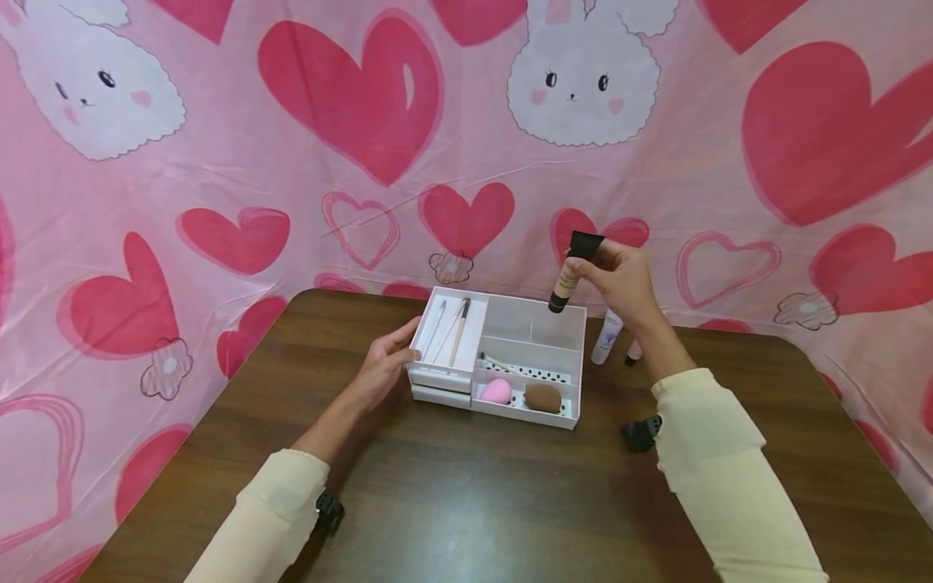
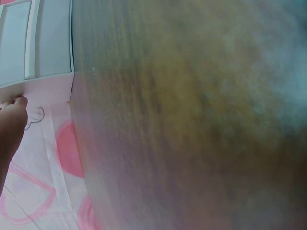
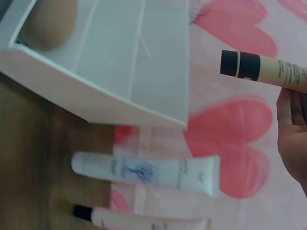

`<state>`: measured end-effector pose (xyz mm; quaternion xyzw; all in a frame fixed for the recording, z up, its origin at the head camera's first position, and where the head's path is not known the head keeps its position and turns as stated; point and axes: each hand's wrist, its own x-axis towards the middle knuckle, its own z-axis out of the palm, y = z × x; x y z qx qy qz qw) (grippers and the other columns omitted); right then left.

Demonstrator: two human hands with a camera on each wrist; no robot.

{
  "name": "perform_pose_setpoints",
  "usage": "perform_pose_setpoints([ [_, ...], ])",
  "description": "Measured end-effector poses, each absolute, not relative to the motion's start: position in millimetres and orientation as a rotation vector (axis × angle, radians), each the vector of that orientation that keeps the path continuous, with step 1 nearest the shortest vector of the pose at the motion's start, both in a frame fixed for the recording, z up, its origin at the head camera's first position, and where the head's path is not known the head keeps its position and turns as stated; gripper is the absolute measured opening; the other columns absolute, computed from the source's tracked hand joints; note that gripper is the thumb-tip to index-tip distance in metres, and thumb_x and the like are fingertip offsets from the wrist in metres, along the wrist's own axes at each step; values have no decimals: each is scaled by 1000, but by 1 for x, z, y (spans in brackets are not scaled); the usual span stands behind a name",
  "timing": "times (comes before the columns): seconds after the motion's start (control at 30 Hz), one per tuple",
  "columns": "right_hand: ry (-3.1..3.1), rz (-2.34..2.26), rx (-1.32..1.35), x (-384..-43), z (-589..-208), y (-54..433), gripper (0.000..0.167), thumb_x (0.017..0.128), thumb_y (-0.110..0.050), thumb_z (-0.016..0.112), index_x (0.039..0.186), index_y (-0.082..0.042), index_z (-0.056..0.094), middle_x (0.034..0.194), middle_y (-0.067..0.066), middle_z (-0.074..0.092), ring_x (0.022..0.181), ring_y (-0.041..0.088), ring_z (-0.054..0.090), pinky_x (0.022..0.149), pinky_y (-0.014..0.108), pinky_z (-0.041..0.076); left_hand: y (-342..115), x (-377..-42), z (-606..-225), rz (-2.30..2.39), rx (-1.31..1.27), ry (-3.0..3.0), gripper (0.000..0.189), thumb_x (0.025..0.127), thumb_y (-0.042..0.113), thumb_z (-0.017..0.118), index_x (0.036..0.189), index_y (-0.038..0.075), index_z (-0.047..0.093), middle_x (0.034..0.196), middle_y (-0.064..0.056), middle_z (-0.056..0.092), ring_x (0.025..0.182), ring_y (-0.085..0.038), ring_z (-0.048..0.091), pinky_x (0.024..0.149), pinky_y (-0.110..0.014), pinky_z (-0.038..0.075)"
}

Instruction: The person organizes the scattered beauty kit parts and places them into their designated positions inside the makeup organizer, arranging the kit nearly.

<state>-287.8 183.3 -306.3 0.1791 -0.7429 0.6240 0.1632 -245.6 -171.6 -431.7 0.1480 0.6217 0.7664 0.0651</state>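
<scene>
My right hand (image 1: 623, 279) pinches a beige squeeze tube (image 1: 566, 281) with a black cap and black end, held cap down above the back right of a white organizer (image 1: 532, 419). The same tube (image 3: 273, 72) shows in the right wrist view, apart from the organizer. At the organizer's left side, my left hand (image 1: 382, 360) rests with its thumb on the rim and fingers along the outer wall. Brushes (image 1: 457, 340) lie in the left tray. A pink makeup sponge (image 1: 496, 392) and a brown makeup sponge (image 1: 543, 397) sit in the front compartment.
Right of the organizer stand a white tube (image 3: 144, 172) and a pale pink tube with a black cap (image 3: 144, 220). Two small drawers (image 1: 440, 389) form the organizer's front left. A pink heart-patterned cloth (image 1: 328, 162) hangs behind the wooden table (image 1: 466, 502).
</scene>
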Motion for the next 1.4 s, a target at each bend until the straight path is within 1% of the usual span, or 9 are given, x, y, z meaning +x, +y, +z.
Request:
perform_pose_setpoints([
  [0.2,-2174,1796,447,-297,-321,163,35,91,-9,74,120,10,69,84,-24,72,85,1,65,82,13,54,-172,-247,-432,2316,446,1876,69,92,-11,44,157,-9,21,168,-22,19,129,-2,43,101,-10,43],
  [0.33,-2245,1797,406,-304,-335,149,38,92,-12,74,123,9,68,87,-23,71,87,1,65,82,13,54,-172,-247,-433,2321,452,1878,69,92,-11,44,157,-10,21,168,-23,19,127,-1,45,100,-10,44],
  [0.4,-2287,1789,390,-306,-343,143,37,92,-13,74,123,7,69,92,-16,73,88,1,64,82,13,54,-172,-246,-433,2324,453,1874,69,92,-11,44,156,-10,21,168,-24,19,126,0,46,100,-10,44],
  [0.5,-2334,1760,381,-307,-355,135,37,91,-11,75,122,7,69,104,7,77,86,-1,63,80,13,52,-172,-246,-434,2333,460,1859,69,92,-12,44,156,-11,20,167,-25,18,124,1,47,100,-10,44],
  [0.6,-2349,1738,389,-307,-366,130,36,90,-7,75,121,10,68,115,27,73,83,-6,62,80,11,51,-171,-246,-435,2340,464,1847,69,92,-13,43,156,-12,19,167,-25,18,121,3,49,98,-10,46],
  [0.67,-2339,1750,393,-307,-372,127,35,89,-3,74,120,11,68,118,33,70,82,-8,62,80,10,51,-171,-246,-435,2347,468,1842,69,91,-13,44,156,-12,19,167,-26,18,120,3,50,98,-11,46],
  [0.83,-2372,1767,399,-305,-386,120,35,90,-4,73,121,10,68,120,33,70,88,-1,66,83,11,52,-171,-246,-434,2351,478,1846,69,92,-13,44,156,-12,20,167,-27,18,121,2,49,98,-11,46],
  [1.13,-2445,1741,368,-302,-410,108,33,89,-4,74,119,10,69,118,29,72,105,29,72,80,12,53,-171,-246,-434,2344,462,1844,69,92,-13,44,156,-12,19,168,-25,17,124,2,47,100,-10,44],
  [1.4,-2447,1737,385,-301,-413,106,31,89,-1,73,118,12,68,117,31,71,98,19,72,78,13,54,-172,-246,-434,2346,466,1841,70,91,-12,45,157,-10,20,168,-24,18,124,1,47,99,-10,45],
])
